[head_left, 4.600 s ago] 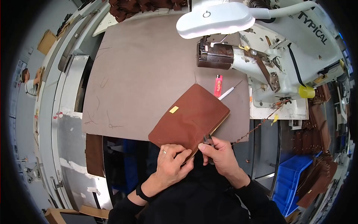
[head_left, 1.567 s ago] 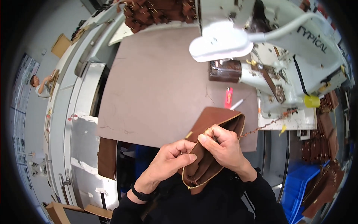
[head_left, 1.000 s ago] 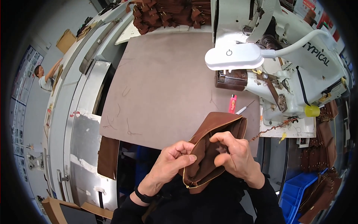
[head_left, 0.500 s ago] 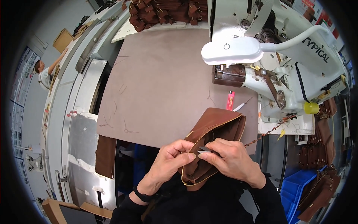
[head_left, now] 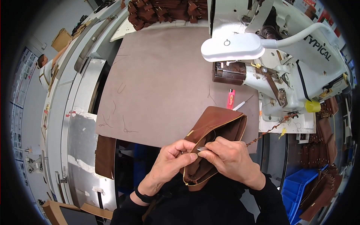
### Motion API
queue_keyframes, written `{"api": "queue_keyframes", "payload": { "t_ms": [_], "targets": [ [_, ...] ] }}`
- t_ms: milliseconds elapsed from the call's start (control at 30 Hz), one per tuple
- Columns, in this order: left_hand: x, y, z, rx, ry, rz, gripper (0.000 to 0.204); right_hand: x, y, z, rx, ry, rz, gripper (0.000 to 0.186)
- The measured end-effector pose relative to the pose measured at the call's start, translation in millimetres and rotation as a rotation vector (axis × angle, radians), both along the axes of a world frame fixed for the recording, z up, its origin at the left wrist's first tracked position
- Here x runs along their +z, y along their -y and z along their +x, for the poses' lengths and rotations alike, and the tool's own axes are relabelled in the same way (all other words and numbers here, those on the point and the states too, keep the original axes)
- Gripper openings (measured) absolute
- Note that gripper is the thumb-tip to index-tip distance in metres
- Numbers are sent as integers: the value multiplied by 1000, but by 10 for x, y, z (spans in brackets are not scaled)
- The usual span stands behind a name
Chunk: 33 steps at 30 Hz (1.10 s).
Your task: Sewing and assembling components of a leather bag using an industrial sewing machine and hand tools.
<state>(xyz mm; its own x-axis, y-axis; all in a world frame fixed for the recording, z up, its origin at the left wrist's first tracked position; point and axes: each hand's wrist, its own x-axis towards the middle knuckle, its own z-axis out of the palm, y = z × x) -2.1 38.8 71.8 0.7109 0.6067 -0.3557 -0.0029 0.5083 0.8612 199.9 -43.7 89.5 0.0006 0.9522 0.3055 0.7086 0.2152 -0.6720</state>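
Note:
A brown leather pouch (head_left: 214, 117) with an open brass zipper (head_left: 183, 173) lies tilted in front of me, partly over the table's near edge. My left hand (head_left: 169, 160) is closed on the zipper-side edge of the pouch, pinching it between thumb and fingers. Small metal thread snips (head_left: 201, 149) are held in my right hand (head_left: 235, 160), their blades pointing left, close to my left thumb and fingertips. Most of the snips is hidden by my fingers. Whether a thread lies between the blades is too small to tell.
A pink lighter (head_left: 231, 98) and a white-handled awl (head_left: 242, 104) lie beyond the pouch on the table (head_left: 161, 82). A white sewing machine (head_left: 300, 63) and its lamp (head_left: 232, 47) stand at right. Brown leather pieces (head_left: 165, 11) are piled behind; a blue crate (head_left: 300, 187) sits lower right.
The snips' blades, apart before, have come together between my hands. Both hands and the pouch stay nearly in place. At far left, another person has shifted slightly.

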Motion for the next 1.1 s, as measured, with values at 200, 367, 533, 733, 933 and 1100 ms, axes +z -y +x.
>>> {"api": "queue_keyframes", "payload": {
  "t_ms": [200,367,533,733,933,1100],
  "targets": [
    [14,9,11,-11,-40,41,17,-25,5,-8,3,78,-40,19],
    [25,20,27,41,-10,61,16,1,41,35,-177,-369,51,20],
    [4,49,34,12,-12,138,16,9,88,-5,-85,-258,-141,31],
    [-36,76,27,13,-27,194,16,-25,112,-67,-80,-166,-208,22],
    [-55,90,38,13,-39,212,16,-51,99,-66,-78,-177,-150,20],
    [-70,86,25,9,-25,235,16,-72,96,-70,-80,-185,-142,19]
  ]
}}
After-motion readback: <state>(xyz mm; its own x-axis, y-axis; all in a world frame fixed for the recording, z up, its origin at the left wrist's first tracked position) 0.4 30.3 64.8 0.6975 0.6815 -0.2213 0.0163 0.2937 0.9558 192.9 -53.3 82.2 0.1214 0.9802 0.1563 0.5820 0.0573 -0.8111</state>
